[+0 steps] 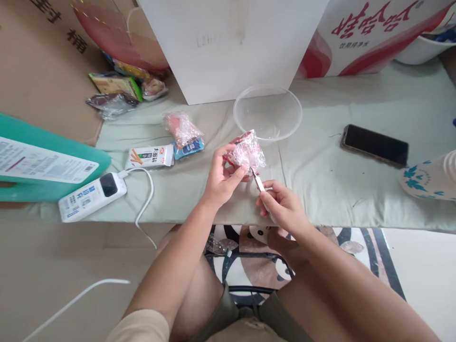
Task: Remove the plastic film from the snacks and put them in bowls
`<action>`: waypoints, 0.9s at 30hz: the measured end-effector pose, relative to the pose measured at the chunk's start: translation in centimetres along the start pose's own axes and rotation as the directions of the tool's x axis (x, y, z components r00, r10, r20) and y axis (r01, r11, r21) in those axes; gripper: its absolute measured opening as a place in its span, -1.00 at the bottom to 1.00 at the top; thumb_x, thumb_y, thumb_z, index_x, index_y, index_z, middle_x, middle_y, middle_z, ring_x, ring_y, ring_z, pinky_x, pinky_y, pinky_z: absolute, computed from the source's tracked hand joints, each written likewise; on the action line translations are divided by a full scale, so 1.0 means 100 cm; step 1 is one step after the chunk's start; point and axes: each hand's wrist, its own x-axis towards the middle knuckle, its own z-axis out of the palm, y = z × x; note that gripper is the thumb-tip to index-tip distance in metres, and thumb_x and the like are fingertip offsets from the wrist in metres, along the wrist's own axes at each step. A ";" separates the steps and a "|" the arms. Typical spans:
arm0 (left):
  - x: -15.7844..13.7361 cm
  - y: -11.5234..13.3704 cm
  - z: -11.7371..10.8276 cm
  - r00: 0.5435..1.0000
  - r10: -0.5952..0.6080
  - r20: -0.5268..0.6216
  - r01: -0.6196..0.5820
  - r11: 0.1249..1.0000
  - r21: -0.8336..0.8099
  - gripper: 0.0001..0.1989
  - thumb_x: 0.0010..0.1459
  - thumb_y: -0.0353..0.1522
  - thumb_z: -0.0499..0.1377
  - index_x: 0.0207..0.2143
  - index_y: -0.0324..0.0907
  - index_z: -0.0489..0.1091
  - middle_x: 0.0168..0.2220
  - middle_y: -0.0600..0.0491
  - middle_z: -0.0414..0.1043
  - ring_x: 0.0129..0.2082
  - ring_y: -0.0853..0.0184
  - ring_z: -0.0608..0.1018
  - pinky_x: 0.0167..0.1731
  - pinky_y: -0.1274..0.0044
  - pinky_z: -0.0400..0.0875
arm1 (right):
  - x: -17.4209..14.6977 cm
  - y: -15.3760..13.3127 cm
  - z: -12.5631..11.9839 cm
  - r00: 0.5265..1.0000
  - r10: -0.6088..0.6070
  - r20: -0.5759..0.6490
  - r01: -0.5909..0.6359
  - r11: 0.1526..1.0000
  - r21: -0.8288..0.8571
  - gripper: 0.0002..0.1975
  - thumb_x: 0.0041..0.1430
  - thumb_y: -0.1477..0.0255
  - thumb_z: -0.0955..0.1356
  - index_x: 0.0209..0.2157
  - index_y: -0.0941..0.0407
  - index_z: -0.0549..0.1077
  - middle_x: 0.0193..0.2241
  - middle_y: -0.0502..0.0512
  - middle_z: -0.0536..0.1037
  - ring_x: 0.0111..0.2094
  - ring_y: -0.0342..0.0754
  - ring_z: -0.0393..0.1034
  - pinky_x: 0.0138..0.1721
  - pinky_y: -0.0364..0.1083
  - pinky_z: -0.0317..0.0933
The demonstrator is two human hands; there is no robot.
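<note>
My left hand [223, 176] is closed around a red and white packet [246, 151] in crinkled transparent wrap, held up over the cloth. A small knife [259, 183] with a pale handle is in my right hand [281, 203], its dark blade touching the lower right part of the wrap. Whether the blade has cut through cannot be made out. Just behind the packet stands a round transparent plastic bowl [298, 122]. Left of my hands lie a pink wrapped packet [181, 128], a blue packet [188, 148] and a white snack packet [151, 156].
A white power bank [92, 197] with a cable lies by a green jug [46, 159] at left. Several snack packets [117, 90] sit farther back. A tall white box [235, 47] stands behind the bowl. At right are a phone [374, 145] and paper cups [429, 175].
</note>
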 end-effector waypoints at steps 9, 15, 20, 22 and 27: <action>0.013 0.017 -0.021 0.973 -0.047 -0.224 -0.006 0.973 -0.230 -0.30 -0.05 -0.13 0.50 0.09 0.19 0.25 -0.12 0.16 0.39 -0.42 0.50 0.52 -0.57 0.66 0.45 | 0.009 0.001 -0.029 0.896 -0.364 -0.254 0.134 0.767 -0.627 -0.66 0.25 0.12 0.33 -0.18 0.08 0.57 -0.27 0.16 0.61 -0.38 -0.01 0.48 -0.34 -0.03 0.30; 0.012 0.022 -0.024 0.984 -0.100 -0.145 0.071 0.979 -0.192 -0.35 -0.01 -0.18 0.47 0.08 0.11 0.25 -0.21 0.15 0.36 -0.47 0.50 0.46 -0.66 0.69 0.33 | 0.037 0.009 -0.066 0.809 -0.476 -0.344 -0.109 0.454 -0.884 -0.66 0.28 0.19 0.30 -0.11 0.05 0.62 -0.15 0.21 0.62 -0.15 0.16 0.51 -0.23 0.04 0.29; 0.008 0.018 -0.015 0.985 -0.155 0.080 0.165 0.977 -0.138 -0.38 0.02 -0.24 0.43 0.07 0.06 0.23 -0.23 0.14 0.36 -0.49 0.50 0.45 -0.68 0.72 0.31 | 0.047 0.008 -0.081 0.752 -0.575 -0.321 -0.093 0.389 -0.916 -0.65 0.27 0.25 0.29 -0.06 0.12 0.59 -0.17 0.27 0.61 -0.12 0.19 0.47 -0.07 0.13 0.31; 0.007 0.015 -0.008 0.977 -0.169 0.133 0.185 0.976 -0.118 -0.41 0.03 -0.25 0.42 0.06 0.04 0.24 -0.25 0.13 0.36 -0.48 0.50 0.45 -0.68 0.72 0.31 | 0.045 0.008 -0.091 0.675 -0.639 -0.370 -0.108 0.410 -0.906 -0.67 0.27 0.29 0.28 -0.08 0.11 0.57 -0.15 0.28 0.61 -0.10 0.19 0.47 -0.04 0.15 0.31; 0.006 0.009 0.016 0.963 -0.193 0.188 0.212 0.974 -0.085 -0.43 0.04 -0.26 0.42 0.05 0.03 0.25 -0.27 0.12 0.36 -0.47 0.47 0.45 -0.69 0.72 0.31 | 0.026 0.018 -0.118 0.578 -0.683 -0.447 -0.142 0.454 -0.879 -0.71 0.22 0.35 0.27 -0.12 0.10 0.55 -0.16 0.27 0.60 -0.12 0.19 0.47 -0.05 0.16 0.33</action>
